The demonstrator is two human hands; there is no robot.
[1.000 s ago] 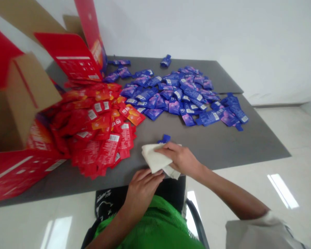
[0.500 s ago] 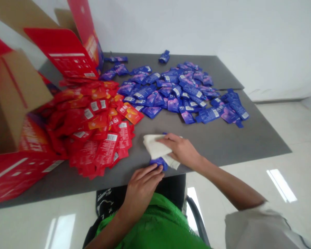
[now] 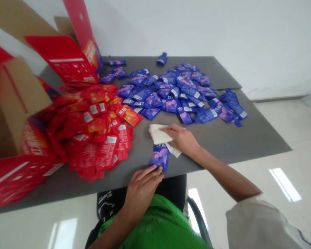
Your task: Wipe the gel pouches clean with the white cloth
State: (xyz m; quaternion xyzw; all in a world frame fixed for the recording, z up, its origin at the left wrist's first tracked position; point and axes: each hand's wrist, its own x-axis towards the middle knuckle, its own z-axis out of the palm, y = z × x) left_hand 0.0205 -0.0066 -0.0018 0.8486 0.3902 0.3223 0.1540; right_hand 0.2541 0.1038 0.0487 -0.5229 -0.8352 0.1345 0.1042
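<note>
Dark grey tabletop (image 3: 223, 138), 2 panels w/ seam toward far R. L end: open red cardboard carton (image 3: 64, 58), big overlapping heap of red sachets (image 3: 93, 135) right against it. Centre to far R: wide spread of blue sachets (image 3: 176, 95), a lone blue sachet (image 3: 162, 59) nr far edge. Nr front edge, btwn both lots: crumpled white cloth (image 3: 159, 135), single blue sachet (image 3: 159, 157) just beside it, lying flat.

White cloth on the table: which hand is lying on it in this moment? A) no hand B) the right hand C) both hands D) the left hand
B. The right hand lies on the white cloth, while the left hand is beside the blue sachet.
</note>
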